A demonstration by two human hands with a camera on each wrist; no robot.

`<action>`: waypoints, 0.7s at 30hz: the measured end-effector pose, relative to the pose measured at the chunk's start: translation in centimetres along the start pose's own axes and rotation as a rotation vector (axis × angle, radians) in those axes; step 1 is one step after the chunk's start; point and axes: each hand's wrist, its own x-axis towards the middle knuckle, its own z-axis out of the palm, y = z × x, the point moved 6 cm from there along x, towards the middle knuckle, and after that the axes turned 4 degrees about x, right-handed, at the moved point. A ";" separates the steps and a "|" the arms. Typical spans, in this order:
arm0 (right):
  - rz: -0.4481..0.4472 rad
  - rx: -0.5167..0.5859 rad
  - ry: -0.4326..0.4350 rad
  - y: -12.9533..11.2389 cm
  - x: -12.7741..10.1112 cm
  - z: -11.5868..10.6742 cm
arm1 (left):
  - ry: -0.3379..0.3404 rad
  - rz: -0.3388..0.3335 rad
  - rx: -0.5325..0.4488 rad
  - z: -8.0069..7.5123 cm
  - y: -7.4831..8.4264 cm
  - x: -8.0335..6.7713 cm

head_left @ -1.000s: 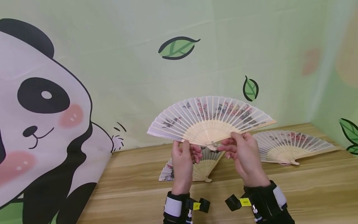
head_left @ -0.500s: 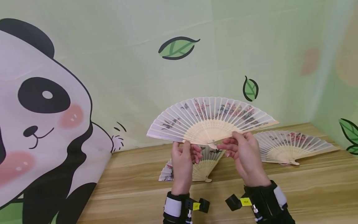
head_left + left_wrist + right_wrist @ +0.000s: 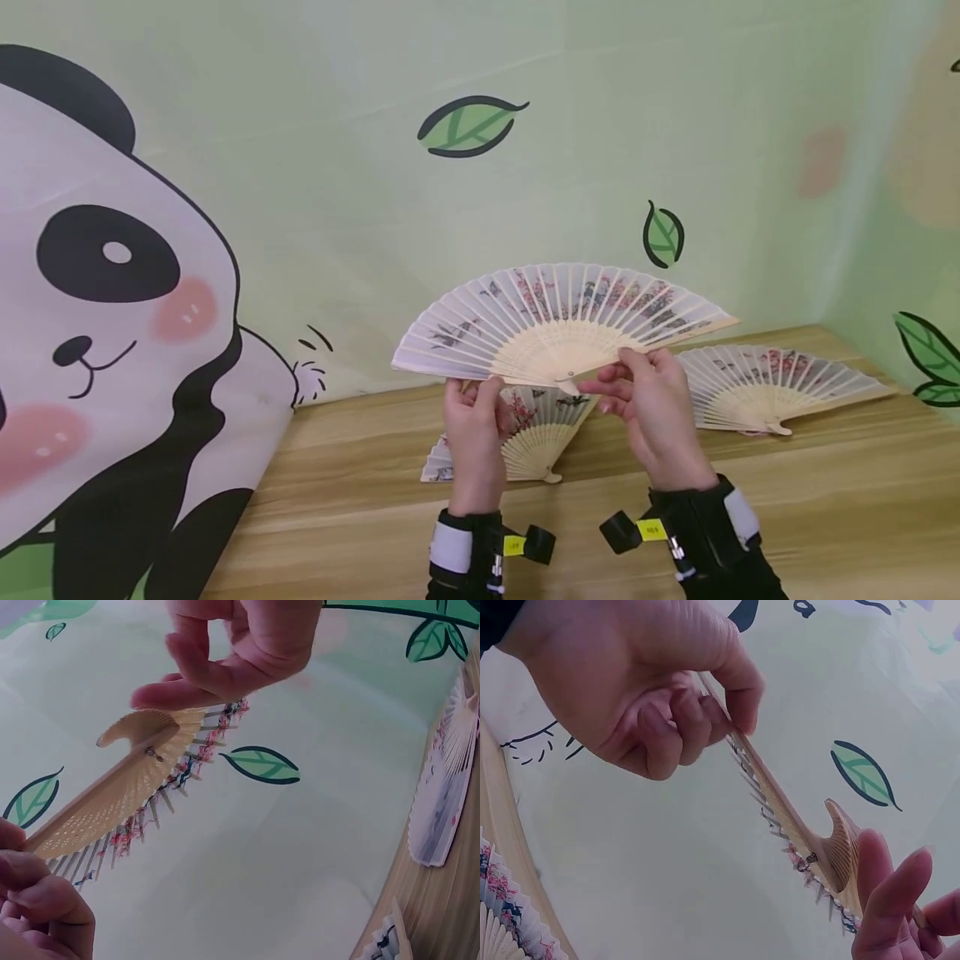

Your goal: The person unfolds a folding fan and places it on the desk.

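Bamboo sticks, thin and pale, are what both hands pinch. The left hand (image 3: 472, 433) holds the left end stick of the open fan (image 3: 562, 321) between thumb and curled fingers. The right hand (image 3: 652, 412) pinches the right end stick close to the pivot (image 3: 570, 377), thumb on top, fingers tucked below.

From each grip the fan spreads up and away, toward the wall. Its long edge runs left to right, almost level, and the right tip sits a little higher. The little pin where all the sticks meet hangs low between the two hands, nearer the right one. In the left wrist view the carved end knob (image 3: 124, 729) curls like a hook.

White cloth covers the sticks, thin enough to show them through. It has red flowers and dark branches painted on it.

Under the hands, a second fan (image 3: 525, 437) lies half open on the wooden table (image 3: 825, 517). A third fan (image 3: 772, 383) lies fully open to the right, well apart. Behind them hangs a green cloth with leaves and a big panda (image 3: 112, 317).
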 end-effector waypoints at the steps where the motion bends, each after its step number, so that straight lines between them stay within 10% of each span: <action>1: -0.003 -0.002 0.003 0.0 0.1 0.1 | -0.001 -0.005 -0.015 -0.2 0.1 0.0; 10: 0.076 -0.112 0.048 1.1 -0.3 -2.4 | -0.002 -0.142 0.086 -5.4 -0.4 -0.5; 21: 0.286 -0.136 -0.032 2.4 -3.2 -10.4 | -0.317 -0.312 0.442 -6.0 -4.1 -5.1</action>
